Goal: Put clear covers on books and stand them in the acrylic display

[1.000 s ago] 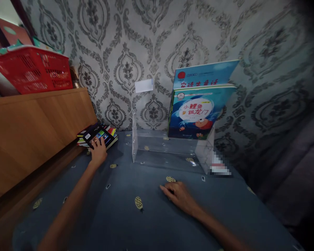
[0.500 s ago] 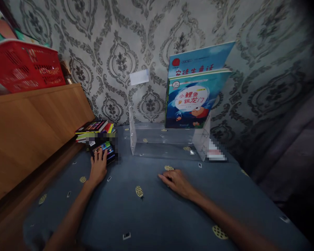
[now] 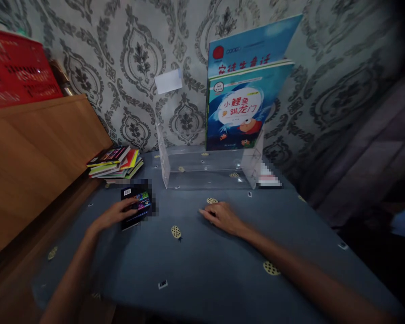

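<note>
My left hand [image 3: 116,213] is at a black book [image 3: 130,220] with a colourful picture and a white barcode label. Its fingers lie over the cover from the left edge, and the thumb is hidden. The book is close to the table, in front of a stack of books [image 3: 114,164]. My right hand [image 3: 221,217] rests on the blue patterned tablecloth [image 3: 205,270], fingers curled in and holding nothing visible. Beyond it stands a clear acrylic book rack [image 3: 165,164]. Several blue picture books [image 3: 245,110] stand upright at the rack's right side.
A red plastic basket [image 3: 16,67] sits on a wooden cabinet [image 3: 43,153] at the left. Blurred-out printed matter [image 3: 269,175] lies right of the rack. A white paper [image 3: 168,81] is on the patterned wall behind. Dark curtain-like fabric [image 3: 357,148] hangs at the right.
The black book has come away from the stack towards me, with my left hand now reaching over it from the left side. My right hand keeps its curled pose. The camera view has tilted slightly.
</note>
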The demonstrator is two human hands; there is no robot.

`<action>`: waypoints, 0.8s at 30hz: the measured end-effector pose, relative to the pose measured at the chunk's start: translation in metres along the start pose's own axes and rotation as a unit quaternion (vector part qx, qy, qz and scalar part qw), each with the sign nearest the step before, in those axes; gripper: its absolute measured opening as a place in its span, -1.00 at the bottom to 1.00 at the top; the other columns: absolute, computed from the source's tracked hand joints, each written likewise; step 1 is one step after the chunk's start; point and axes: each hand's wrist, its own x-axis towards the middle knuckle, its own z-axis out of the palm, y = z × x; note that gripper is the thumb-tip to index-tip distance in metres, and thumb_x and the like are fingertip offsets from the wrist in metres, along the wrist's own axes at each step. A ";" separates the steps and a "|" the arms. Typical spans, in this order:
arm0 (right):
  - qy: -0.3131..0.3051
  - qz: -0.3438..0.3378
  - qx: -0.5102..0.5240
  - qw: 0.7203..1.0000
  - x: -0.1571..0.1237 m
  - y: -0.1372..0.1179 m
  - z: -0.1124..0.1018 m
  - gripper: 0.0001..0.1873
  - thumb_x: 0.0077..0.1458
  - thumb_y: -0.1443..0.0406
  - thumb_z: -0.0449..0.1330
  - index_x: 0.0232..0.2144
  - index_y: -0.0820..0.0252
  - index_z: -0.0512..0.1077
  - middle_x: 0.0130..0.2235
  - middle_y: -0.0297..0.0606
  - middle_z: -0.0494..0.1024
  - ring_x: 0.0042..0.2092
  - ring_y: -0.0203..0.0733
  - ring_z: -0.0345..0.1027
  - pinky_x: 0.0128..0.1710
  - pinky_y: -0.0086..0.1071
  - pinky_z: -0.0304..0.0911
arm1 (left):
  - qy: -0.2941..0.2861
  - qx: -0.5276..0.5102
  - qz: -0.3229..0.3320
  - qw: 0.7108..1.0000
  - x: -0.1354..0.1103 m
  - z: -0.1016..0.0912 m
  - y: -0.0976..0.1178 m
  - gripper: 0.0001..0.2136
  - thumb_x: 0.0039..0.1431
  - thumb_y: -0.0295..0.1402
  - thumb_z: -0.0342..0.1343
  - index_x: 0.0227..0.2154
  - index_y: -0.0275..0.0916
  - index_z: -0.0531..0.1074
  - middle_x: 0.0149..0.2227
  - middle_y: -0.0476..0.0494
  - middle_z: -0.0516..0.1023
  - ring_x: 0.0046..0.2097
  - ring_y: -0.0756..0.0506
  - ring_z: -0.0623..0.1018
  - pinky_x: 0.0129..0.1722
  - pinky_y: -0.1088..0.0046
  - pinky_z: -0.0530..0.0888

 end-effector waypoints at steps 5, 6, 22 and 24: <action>0.010 0.000 -0.018 1.000 -0.001 -0.002 -0.001 -0.42 0.38 0.05 -0.10 -0.66 0.15 0.11 -0.61 -0.38 0.20 -0.53 -0.32 0.06 -0.42 -0.34 -0.11 | 0.169 0.060 -0.120 0.976 0.051 0.013 -0.011 -0.53 0.33 -0.18 -0.13 0.20 -0.27 0.36 0.17 -0.28 0.51 0.28 -0.23 0.41 0.26 0.19 0.35; 0.009 0.003 -0.023 1.000 -0.001 -0.003 -0.001 -0.43 0.38 0.08 -0.08 -0.66 0.16 0.13 -0.61 -0.38 0.21 -0.53 -0.32 0.07 -0.42 -0.34 -0.11 | 0.177 0.066 -0.130 0.973 0.057 0.017 -0.011 -0.52 0.34 -0.20 -0.15 0.19 -0.30 0.36 0.19 -0.33 0.49 0.29 -0.26 0.39 0.27 0.13 0.33; -0.008 0.007 -0.050 0.999 -0.002 -0.011 -0.010 -0.51 0.36 0.25 0.10 -0.64 0.23 0.34 -0.60 -0.39 0.32 -0.51 -0.33 0.06 -0.40 -0.36 -0.13 | 0.194 0.045 -0.023 0.980 0.043 0.064 0.003 -0.49 0.34 -0.13 -0.20 0.20 -0.26 0.34 0.27 -0.32 0.40 0.35 -0.27 0.30 0.34 0.05 0.27; -0.012 0.014 -0.057 0.998 -0.002 -0.012 -0.011 -0.51 0.36 0.24 0.10 -0.63 0.23 0.37 -0.59 -0.38 0.33 -0.51 -0.33 0.07 -0.40 -0.36 -0.14 | 0.191 0.033 -0.005 0.981 0.040 0.069 0.015 -0.49 0.36 -0.11 -0.21 0.21 -0.24 0.33 0.28 -0.31 0.38 0.35 -0.26 0.30 0.34 0.03 0.25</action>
